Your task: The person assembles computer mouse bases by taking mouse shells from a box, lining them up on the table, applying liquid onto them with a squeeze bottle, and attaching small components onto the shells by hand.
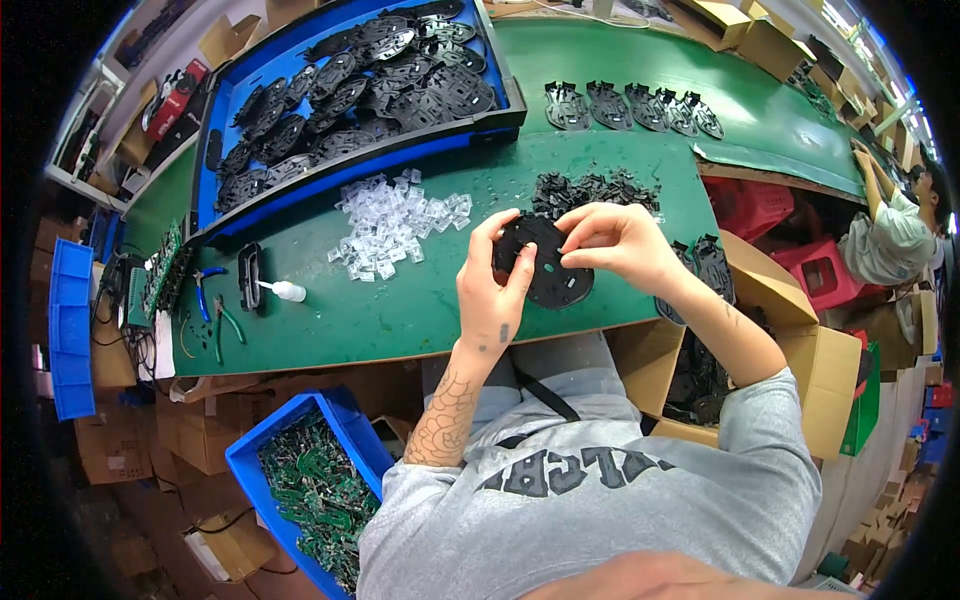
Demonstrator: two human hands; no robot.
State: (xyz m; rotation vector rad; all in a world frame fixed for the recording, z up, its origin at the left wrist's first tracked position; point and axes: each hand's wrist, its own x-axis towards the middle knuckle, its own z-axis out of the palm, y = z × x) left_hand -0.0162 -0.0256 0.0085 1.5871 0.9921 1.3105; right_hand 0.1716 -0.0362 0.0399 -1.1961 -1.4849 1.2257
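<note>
My left hand (pixel 492 292) grips a rounded black plastic shell (pixel 562 286) by its left side, thumb across its face, just above the table's near edge. Over the shell's upper right, the fingertips of my right hand (pixel 622 242) are pinched together. Whatever they hold, if anything, is too small to make out. Behind the shell lies a heap of small black plastic parts (pixel 600 190). To the left of it spreads a pile of small clear plastic pieces (pixel 385 225). More black shells (pixel 712 270) lie beside my right forearm.
A blue tray (pixel 205 170) full of black shells stands back left; a row of shells (pixel 607 105) lies behind. Pliers (pixel 230 318), cutters (pixel 203 298) and a small white bottle (pixel 288 291) lie left. Below are a blue bin (pixel 240 460) of circuit boards and a cardboard box (pixel 825 375).
</note>
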